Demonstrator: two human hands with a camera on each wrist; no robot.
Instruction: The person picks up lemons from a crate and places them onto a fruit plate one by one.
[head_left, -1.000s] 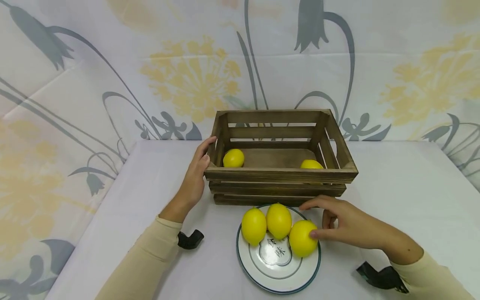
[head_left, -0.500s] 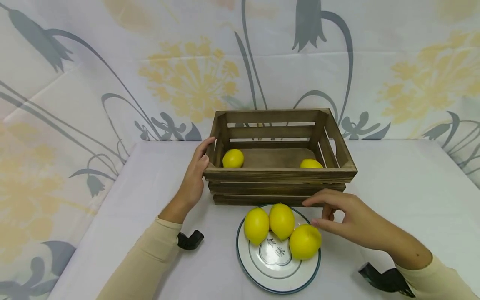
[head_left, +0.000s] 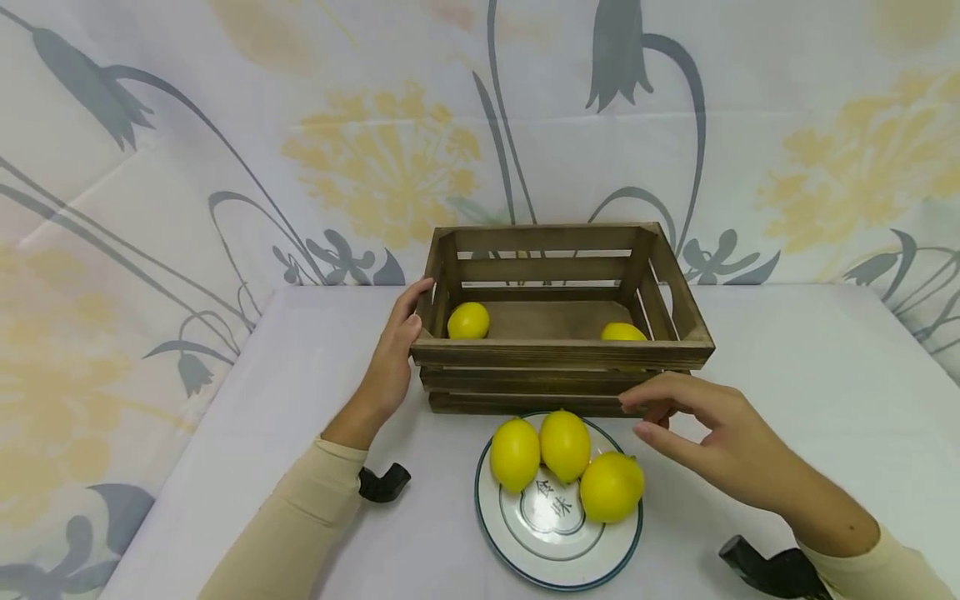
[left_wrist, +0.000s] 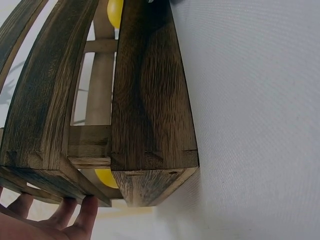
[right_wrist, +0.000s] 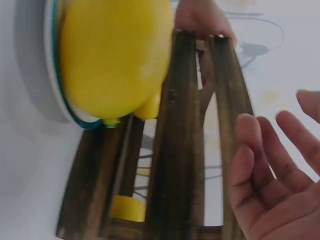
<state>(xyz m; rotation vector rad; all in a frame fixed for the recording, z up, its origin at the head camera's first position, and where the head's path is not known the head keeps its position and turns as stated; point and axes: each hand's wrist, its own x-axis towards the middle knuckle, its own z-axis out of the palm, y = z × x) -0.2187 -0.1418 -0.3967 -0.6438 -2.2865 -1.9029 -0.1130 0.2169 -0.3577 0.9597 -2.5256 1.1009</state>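
Note:
My left hand (head_left: 390, 354) rests against the left end of a brown slatted wooden crate (head_left: 562, 354). Its fingertips touch the end slats in the left wrist view. To the right of the white plate (head_left: 551, 571) hovers my right hand (head_left: 705, 433), fingers loosely bent and nothing in them. Three lemons lie on that blue-rimmed plate: a left one (head_left: 515, 454), a middle one (head_left: 566, 446) and a right one (head_left: 611, 487), nearest my right thumb. Inside the crate are two more, one lemon (head_left: 468, 321) at the left and another lemon (head_left: 623, 332) at the right, partly hidden by the front slat.
A white cloth (head_left: 795, 358) covers the table, and a floral-patterned curtain (head_left: 555, 150) hangs behind the crate. The plate sits right before the crate's front. Black wrist mounts (head_left: 772, 567) stick out by both sleeves.
My right thumb has come off the right lemon, which stays on the plate, and the hand has drawn back to the right. The lemons shifted slightly rightward. My left hand stays at the crate.

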